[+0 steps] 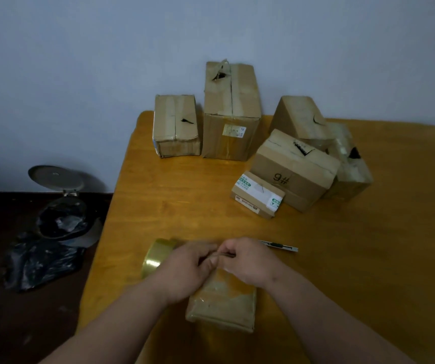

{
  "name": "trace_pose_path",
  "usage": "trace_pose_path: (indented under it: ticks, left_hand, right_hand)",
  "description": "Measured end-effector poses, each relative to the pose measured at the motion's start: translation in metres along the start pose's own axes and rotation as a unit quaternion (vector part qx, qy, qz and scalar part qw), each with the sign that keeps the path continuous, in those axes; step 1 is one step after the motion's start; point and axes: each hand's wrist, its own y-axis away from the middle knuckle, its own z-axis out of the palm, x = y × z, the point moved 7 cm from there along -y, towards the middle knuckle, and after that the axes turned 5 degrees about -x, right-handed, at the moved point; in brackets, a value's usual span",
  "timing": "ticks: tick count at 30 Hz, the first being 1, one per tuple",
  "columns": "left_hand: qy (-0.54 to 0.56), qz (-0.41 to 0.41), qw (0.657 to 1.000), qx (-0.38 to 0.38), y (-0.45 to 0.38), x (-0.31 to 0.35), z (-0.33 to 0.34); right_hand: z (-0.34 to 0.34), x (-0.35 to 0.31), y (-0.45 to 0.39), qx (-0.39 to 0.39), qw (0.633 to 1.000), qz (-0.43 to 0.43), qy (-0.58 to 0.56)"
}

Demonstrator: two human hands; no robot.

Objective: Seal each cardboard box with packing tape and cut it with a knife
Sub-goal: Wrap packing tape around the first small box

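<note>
A small cardboard box [221, 303], glossy with tape on top, lies on the wooden table [342, 258] right in front of me. My left hand [190, 269] and my right hand [247, 261] meet over its far edge. Their fingertips pinch together on what looks like a thin strip of tape; the strip itself is blurred. A roll of clear packing tape [154, 256] stands on edge just left of my left hand, partly hidden by it. The utility knife [282, 246] lies flat on the table behind my right hand, untouched.
Several cardboard boxes stand at the back of the table: a tall one [230, 111], one marked 9# [292, 174], a small labelled one [258, 195]. On the floor to the left are an open pedal bin [58, 206] and black plastic bags [40, 261]. The table's left edge runs close to the tape roll.
</note>
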Motion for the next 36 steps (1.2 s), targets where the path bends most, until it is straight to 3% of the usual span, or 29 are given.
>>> trace_pose_path:
  ticks: [1,4,8,10,14,16,20,22,25,27,29,31,36]
  left_hand:
    - [0.035,-0.019,0.999,-0.037,-0.004,-0.001,0.006]
    - [0.126,-0.064,0.989,-0.042,-0.007,-0.014,0.006]
    - [0.166,-0.119,0.978,0.033,0.003,-0.028,-0.001]
    - [0.160,-0.161,0.972,0.057,0.013,-0.034,0.006]
    - [0.401,-0.242,0.883,-0.020,0.033,-0.029,0.046]
    - [0.392,-0.186,0.900,-0.040,0.032,-0.015,0.047]
    - [0.207,0.000,0.978,0.003,0.018,0.007,0.018]
    - [0.128,0.046,0.991,-0.004,0.015,0.010,0.015]
    - [0.084,0.043,0.995,-0.006,0.009,0.008,0.022]
    - [0.085,-0.013,0.996,0.009,0.007,0.001,0.030]
    - [0.240,-0.123,0.963,-0.008,0.010,-0.015,0.043]
    - [0.408,-0.195,0.891,-0.041,0.021,-0.029,0.065]
    - [0.519,-0.214,0.820,-0.114,0.031,-0.030,0.102]
  right_hand:
    - [-0.002,0.001,0.001,0.005,1.000,0.008,0.024]
    - [-0.005,0.001,0.006,0.031,0.997,0.008,0.074]
    - [0.002,0.015,0.011,0.027,0.997,0.037,-0.064]
    - [0.004,0.020,0.010,0.021,0.996,0.053,-0.067]
    - [0.009,0.034,0.019,0.026,0.977,0.105,-0.186]
    - [0.007,0.035,0.026,0.053,0.959,0.080,-0.266]
    - [-0.009,0.044,0.047,0.147,0.891,-0.008,-0.430]
    - [-0.008,0.049,0.054,0.145,0.896,-0.009,-0.419]
    - [-0.002,0.049,0.058,0.128,0.924,0.013,-0.360]
    - [0.003,0.051,0.059,0.117,0.923,0.040,-0.364]
    - [0.016,0.057,0.060,0.080,0.921,0.072,-0.375]
    - [0.034,0.059,0.062,0.039,0.922,0.079,-0.376]
    - [0.049,0.065,0.061,0.033,0.903,0.084,-0.420]
